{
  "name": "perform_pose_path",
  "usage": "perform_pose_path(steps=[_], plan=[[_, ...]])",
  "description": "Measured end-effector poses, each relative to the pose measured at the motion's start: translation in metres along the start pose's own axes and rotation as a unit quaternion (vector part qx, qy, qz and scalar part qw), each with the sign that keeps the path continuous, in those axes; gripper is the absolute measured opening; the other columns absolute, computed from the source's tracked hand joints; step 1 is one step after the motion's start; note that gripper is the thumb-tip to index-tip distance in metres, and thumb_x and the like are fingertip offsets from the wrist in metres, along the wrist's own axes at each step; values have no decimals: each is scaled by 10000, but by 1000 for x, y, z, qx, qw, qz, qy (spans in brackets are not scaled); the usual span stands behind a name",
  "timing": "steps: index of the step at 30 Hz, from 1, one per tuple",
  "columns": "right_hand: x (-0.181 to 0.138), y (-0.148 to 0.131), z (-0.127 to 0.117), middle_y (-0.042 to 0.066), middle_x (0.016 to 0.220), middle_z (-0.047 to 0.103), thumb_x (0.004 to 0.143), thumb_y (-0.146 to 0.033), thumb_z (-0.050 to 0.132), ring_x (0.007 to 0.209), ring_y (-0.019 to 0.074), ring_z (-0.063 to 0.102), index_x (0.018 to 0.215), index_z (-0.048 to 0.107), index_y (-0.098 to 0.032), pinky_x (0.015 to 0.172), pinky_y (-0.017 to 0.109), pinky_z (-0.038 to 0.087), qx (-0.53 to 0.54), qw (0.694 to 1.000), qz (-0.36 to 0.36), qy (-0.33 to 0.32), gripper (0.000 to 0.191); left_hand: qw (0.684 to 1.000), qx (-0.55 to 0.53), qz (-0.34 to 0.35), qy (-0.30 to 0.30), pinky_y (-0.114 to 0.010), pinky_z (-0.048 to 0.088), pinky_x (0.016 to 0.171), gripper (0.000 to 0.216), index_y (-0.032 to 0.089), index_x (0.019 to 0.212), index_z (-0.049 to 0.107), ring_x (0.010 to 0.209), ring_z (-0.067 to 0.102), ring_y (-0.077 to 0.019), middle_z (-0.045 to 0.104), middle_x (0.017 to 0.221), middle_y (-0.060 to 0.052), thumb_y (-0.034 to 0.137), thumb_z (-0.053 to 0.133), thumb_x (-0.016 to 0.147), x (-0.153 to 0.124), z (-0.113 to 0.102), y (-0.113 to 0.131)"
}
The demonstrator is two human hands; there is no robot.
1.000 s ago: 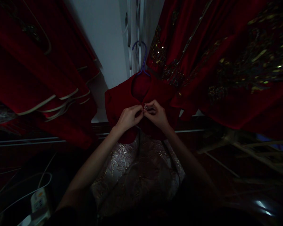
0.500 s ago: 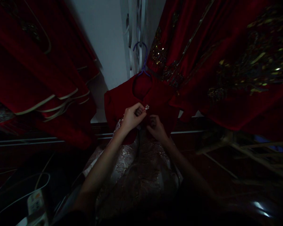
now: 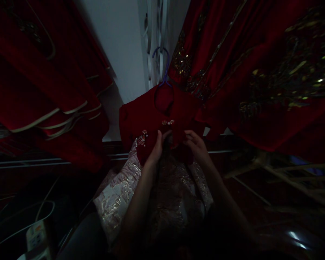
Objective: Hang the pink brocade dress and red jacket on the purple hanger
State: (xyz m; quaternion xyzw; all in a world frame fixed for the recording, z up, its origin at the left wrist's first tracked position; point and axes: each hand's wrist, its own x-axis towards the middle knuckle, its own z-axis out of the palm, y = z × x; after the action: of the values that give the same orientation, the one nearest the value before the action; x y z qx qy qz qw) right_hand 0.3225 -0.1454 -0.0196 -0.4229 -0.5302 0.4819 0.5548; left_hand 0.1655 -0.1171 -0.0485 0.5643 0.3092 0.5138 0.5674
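A short red jacket (image 3: 141, 115) hangs on a purple hanger (image 3: 166, 68), above a pale brocade skirt (image 3: 116, 195) with a shiny leaf pattern. A beaded clasp (image 3: 168, 122) lies across the jacket's front below the round neck. Just beneath it, my left hand (image 3: 156, 148) grips the front edge, thumb raised and the other fingers partly hidden by cloth. My right hand (image 3: 199, 144) pinches the other front panel between thumb and fingers. On the left side of the jacket sits a beaded ornament (image 3: 142, 138) with dangling pieces. Dim light blurs the finger details.
Red garments with pale trim (image 3: 56, 108) hang at the left; red sequined garments (image 3: 287, 72) hang at the right. Behind is a white wall (image 3: 119, 47) with a metal rack (image 3: 149, 36). A power strip (image 3: 36, 236) with a cable lies lower left, and wooden bars (image 3: 287, 177) stand lower right.
My left hand has let go of the beaded clasp and moved down to the front edge. My right hand has moved right and taken hold of the other panel. The clasp now lies flat.
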Motion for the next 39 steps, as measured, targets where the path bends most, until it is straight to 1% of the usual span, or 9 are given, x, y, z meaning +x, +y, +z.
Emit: perform_pose_path(steps=[3,8,15,22,24,27,29,31,39], plan=[[-2,0,8,30,1009,656,755,-301,637,737,147,643,1100,536,-255,541,259,545,-3,999,12,-38,362,997,-58,-50,-26,-389,544,790,828,201,1052,658,869,669,-217,707,912,-121,723,46,858,-10,-19,6],[-9,-5,16,82,1327,501,803,-304,638,1075,196,615,1311,444,-299,768,312,591,-69,993,-27,-88,544,996,-10,-65,60,-268,515,743,484,168,1033,636,820,644,-161,696,910,-53,580,603,781,-16,-43,8],[-18,-9,29,46,990,624,876,-313,557,849,133,629,1084,591,-237,692,251,538,-229,968,-86,-59,224,990,65,-14,122,-190,446,594,319,159,967,629,644,581,-92,658,746,5,410,666,773,-14,-53,8],[-22,-1,46,8,887,603,726,-363,719,723,120,580,1008,489,-217,620,233,475,-278,955,-82,-58,392,983,130,-52,-117,-244,479,619,312,157,752,673,670,613,-142,672,713,-19,447,586,827,-29,-50,29],[-21,-1,45,-8,830,597,764,-326,676,688,108,565,957,485,-215,611,224,454,-283,954,-89,-42,293,987,136,-46,-70,-263,498,635,336,161,779,684,677,627,-154,684,721,-32,461,548,849,-27,-53,29],[-20,-4,38,-19,784,595,784,-319,659,648,98,549,939,506,-215,589,213,436,-273,957,-83,-51,241,975,195,12,104,-274,503,670,304,179,877,671,735,627,-154,689,853,-53,430,499,875,-21,-68,20],[-19,-6,34,-18,766,596,786,-355,667,646,98,550,894,528,-208,590,214,440,-266,959,-68,-72,229,921,305,69,232,-308,492,771,208,185,923,635,848,610,-172,653,963,-64,356,552,839,-17,-83,9],[-19,-6,31,-17,743,598,778,-392,680,647,102,560,830,534,-201,593,218,448,-256,961,-44,-91,247,860,407,93,295,-360,449,881,219,188,973,588,945,580,-199,614,1017,-69,262,612,768,-16,-95,-1],[-19,0,36,14,927,670,800,-294,666,819,122,640,964,621,-211,725,246,519,-209,967,-9,-146,189,854,463,69,226,-454,292,1018,414,259,1115,525,1019,581,-219,668,1056,-13,159,611,723,-20,-91,-5]])
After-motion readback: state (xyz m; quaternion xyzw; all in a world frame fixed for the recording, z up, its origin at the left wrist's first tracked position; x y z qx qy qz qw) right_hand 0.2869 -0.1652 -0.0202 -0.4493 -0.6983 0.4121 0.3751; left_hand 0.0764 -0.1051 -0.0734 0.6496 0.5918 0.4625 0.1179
